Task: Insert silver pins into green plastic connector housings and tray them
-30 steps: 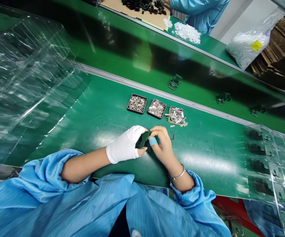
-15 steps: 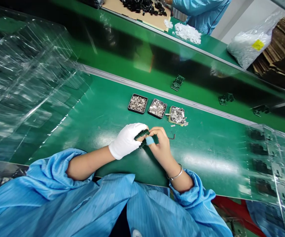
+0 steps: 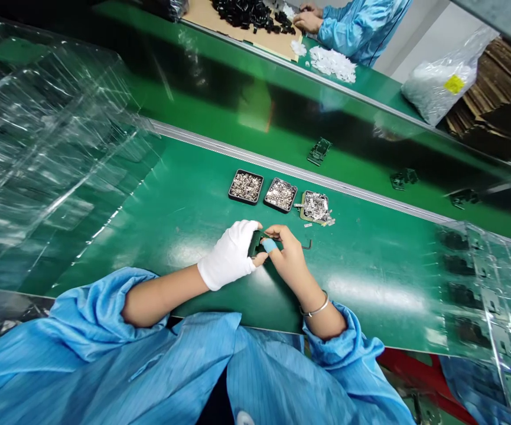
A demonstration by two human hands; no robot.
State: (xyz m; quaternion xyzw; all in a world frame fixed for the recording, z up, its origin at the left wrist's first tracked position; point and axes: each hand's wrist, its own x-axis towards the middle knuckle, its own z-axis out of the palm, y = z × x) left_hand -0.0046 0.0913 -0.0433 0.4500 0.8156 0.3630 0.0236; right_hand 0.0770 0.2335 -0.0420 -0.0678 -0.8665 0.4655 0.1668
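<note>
My left hand [image 3: 228,255], in a white glove with bare fingertips, is closed round a small green circuit board [image 3: 256,243], thumb below and fingers above. The board is tilted and partly covered by both hands. My right hand [image 3: 287,255], bare but for a blue wrap on the thumb, pinches at the board's right edge; whether a small part sits between those fingertips is hidden. Beyond my hands stand a black tray of small metal pieces [image 3: 246,186], a second such tray [image 3: 280,195] and a heaped tray of flat metal strips [image 3: 315,206].
A thin L-shaped tool [image 3: 307,244] lies right of my right hand. Clear plastic trays stand stacked at left [image 3: 51,136] and right [image 3: 488,295]. Several circuit boards [image 3: 319,151] lie past the metal rail [image 3: 202,145]. Across the bench, a co-worker's hands [image 3: 308,19] are at black parts [image 3: 250,13].
The circuit board has been turned more upright in my left hand, and my left thumb now shows below it. My right fingers stay at its edge. The co-worker's hands have come into view.
</note>
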